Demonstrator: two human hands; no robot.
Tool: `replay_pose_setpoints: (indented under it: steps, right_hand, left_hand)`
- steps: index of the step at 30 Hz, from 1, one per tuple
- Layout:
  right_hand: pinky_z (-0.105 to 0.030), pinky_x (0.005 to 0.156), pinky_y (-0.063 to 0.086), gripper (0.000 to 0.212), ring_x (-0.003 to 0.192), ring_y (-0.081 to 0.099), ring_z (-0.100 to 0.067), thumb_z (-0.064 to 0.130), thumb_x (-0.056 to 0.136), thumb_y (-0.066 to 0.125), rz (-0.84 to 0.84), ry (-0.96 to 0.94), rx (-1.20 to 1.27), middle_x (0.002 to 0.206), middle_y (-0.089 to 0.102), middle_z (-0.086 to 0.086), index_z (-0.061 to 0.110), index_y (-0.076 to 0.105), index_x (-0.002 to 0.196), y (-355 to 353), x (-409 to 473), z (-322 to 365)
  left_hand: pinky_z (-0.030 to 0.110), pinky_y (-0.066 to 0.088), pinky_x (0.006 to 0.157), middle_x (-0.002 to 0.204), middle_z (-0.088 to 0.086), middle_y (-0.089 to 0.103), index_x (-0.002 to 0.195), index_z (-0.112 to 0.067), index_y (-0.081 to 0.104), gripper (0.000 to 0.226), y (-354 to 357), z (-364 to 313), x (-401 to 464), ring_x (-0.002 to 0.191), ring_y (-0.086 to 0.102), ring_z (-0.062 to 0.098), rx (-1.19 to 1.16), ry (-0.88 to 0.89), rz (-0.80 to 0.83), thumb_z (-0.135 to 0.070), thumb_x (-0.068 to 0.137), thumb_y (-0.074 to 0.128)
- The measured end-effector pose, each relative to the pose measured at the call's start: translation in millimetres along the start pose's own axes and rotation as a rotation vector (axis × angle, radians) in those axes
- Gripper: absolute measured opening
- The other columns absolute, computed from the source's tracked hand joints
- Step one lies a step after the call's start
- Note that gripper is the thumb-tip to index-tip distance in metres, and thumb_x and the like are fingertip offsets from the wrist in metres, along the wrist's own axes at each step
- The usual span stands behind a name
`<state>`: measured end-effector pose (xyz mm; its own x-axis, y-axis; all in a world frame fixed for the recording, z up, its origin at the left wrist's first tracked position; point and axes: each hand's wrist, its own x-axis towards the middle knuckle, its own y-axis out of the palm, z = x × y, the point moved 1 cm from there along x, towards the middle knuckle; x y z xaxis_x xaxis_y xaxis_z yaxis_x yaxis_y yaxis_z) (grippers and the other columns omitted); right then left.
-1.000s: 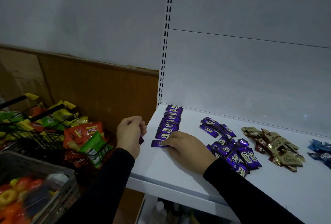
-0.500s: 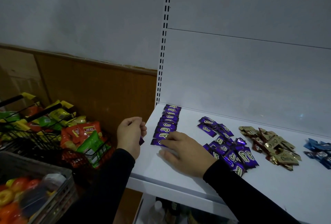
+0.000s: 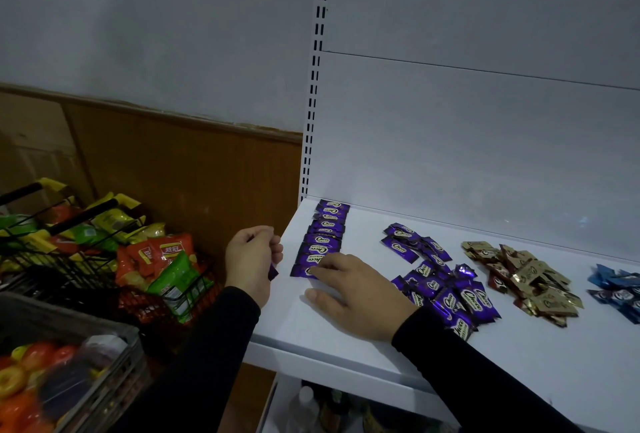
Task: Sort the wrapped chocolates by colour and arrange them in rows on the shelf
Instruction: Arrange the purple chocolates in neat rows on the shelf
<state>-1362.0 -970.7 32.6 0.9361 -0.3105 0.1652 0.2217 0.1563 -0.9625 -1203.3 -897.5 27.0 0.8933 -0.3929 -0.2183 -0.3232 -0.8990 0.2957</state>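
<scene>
Purple chocolates form one row along the shelf's left edge; loose piles remain. Right hand presses the nearest flat-fingered; left hand grips spares.

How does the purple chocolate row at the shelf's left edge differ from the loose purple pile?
The row of purple wrapped chocolates lies in one overlapping line running front to back; the loose pile of purple wrapped chocolates is scattered at mixed angles. The right hand touches the row's front piece, not the pile. Both share purple wrappers.
</scene>
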Motion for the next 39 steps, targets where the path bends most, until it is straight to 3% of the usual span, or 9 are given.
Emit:
replay_pose_setpoints:
  steps: [6,11,23,30,33,36,39]
  right_hand:
    - [-0.035,0.097,0.044,0.044,0.115,0.05,-0.018,0.049,0.101,0.042,-0.048,0.019,0.031,0.128,0.053,0.001,0.019,0.059,0.128,-4,-3,0]
    - [-0.031,0.103,0.04,0.048,0.124,0.046,-0.017,0.048,0.101,0.04,-0.026,0.051,0.01,0.138,0.051,-0.001,0.017,0.055,0.135,-9,-5,0]
    - [-0.031,0.104,0.039,0.05,0.124,0.046,-0.017,0.05,0.102,0.038,0.018,0.05,-0.005,0.137,0.051,-0.002,0.017,0.054,0.136,-7,-2,3]
    - [-0.031,0.099,0.043,0.046,0.12,0.049,-0.016,0.05,0.101,0.04,-0.091,0.052,0.056,0.133,0.053,0.002,0.018,0.058,0.129,-4,-3,0]
    - [-0.028,0.095,0.046,0.039,0.112,0.053,-0.008,0.046,0.1,0.048,-0.192,0.089,0.159,0.123,0.06,0.005,0.02,0.063,0.125,-6,1,2]
    - [-0.028,0.085,0.052,0.025,0.092,0.061,-0.004,0.04,0.094,0.062,-0.32,0.124,0.43,0.099,0.069,0.008,0.022,0.071,0.109,-11,6,12]
    - [-0.024,0.081,0.055,0.024,0.088,0.066,-0.005,0.036,0.087,0.072,-0.232,0.114,0.67,0.094,0.072,0.007,0.021,0.072,0.106,-13,9,23]
  left_hand:
    - [0.026,0.053,0.062,0.091,0.009,0.066,0.1,-0.017,0.063,0.006,-2,0,0,0.077,0.062,0.019,0.004,0.0,0.005,-0.014,0.1,0.058]
    - [0.026,0.053,0.062,0.091,0.008,0.066,0.097,-0.019,0.063,0.008,-1,0,0,0.077,0.062,0.019,0.005,0.002,-0.003,-0.015,0.1,0.057]
    - [0.026,0.054,0.063,0.09,0.009,0.066,0.098,-0.018,0.063,0.007,-1,-1,0,0.076,0.062,0.018,0.006,-0.01,0.004,-0.014,0.1,0.057]
    - [0.025,0.05,0.058,0.093,0.011,0.067,0.108,-0.013,0.063,0.01,0,-4,-3,0.077,0.062,0.019,0.012,0.001,0.053,-0.016,0.101,0.056]
    - [0.025,0.047,0.058,0.088,0.006,0.064,0.104,-0.013,0.063,0.019,4,-8,-10,0.078,0.06,0.016,0.03,0.049,0.111,-0.029,0.102,0.055]
    - [0.027,0.048,0.06,0.077,0.003,0.061,0.093,-0.012,0.062,0.032,9,-10,-18,0.073,0.059,0.015,0.008,0.033,0.174,-0.042,0.1,0.055]
    - [0.031,0.053,0.061,0.075,0.004,0.063,0.088,-0.011,0.062,0.033,14,-10,-25,0.072,0.062,0.017,-0.114,-0.061,0.219,-0.042,0.098,0.059]
